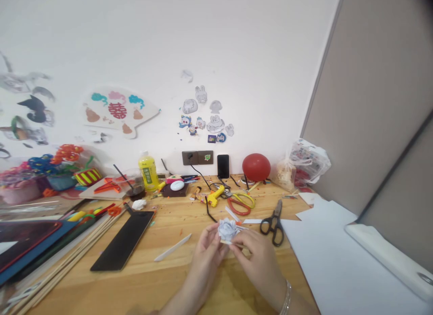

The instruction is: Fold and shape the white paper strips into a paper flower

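A white paper flower [227, 229] with layered petals is held between my two hands, just above the wooden table. My left hand [209, 249] grips it from the left, fingers closed around its side and base. On the other side, my right hand [254, 247] pinches at the lower right edge, where a thin pale strip or stick shows; I cannot tell which. Black-handled scissors [276, 224] lie to the right of my right hand. A white paper strip [172, 247] rests on the table left of my left hand.
A yellow glue gun [215, 196], scissors with red and yellow handles [241, 203], a red balloon [256, 167] and a yellow-labelled bottle [148, 171] stand or lie behind. White paper sheets [341, 256] cover the right side. A black flat board [123, 243] and wooden sticks [72, 261] lie left.
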`<state>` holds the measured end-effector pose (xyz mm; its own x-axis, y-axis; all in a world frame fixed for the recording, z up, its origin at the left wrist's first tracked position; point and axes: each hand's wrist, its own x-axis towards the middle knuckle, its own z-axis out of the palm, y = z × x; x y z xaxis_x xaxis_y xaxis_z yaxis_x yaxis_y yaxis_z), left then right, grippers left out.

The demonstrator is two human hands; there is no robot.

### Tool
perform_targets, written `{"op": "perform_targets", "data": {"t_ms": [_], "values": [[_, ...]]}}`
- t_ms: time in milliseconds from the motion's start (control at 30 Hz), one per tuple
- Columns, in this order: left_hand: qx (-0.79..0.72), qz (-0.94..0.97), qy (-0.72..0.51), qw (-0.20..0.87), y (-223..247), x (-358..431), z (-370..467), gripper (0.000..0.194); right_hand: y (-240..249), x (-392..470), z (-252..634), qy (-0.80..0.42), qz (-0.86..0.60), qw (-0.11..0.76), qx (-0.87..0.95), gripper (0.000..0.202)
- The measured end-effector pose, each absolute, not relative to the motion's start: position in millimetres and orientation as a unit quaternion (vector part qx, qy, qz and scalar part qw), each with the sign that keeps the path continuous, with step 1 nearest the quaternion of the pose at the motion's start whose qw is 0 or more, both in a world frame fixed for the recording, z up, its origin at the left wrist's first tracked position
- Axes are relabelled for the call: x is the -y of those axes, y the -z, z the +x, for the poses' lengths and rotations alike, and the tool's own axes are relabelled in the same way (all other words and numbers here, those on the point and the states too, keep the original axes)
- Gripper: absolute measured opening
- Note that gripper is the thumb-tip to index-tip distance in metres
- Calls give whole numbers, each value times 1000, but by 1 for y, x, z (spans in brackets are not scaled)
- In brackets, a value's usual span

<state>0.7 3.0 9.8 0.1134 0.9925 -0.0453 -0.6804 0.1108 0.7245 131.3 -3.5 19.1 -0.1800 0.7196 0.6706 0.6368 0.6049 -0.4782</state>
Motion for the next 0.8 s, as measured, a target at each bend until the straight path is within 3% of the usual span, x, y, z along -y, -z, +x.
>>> {"op": "perform_targets", "data": {"t_ms": [567, 800], "values": [[-263, 285, -603, 697, -3, -9, -1, 28, -9, 1, 132, 82, -414, 447, 789, 35], [-260, 284, -604, 697, -2, -10, -3, 28, -13, 3, 132, 75, -374, 458, 803, 27]]}}
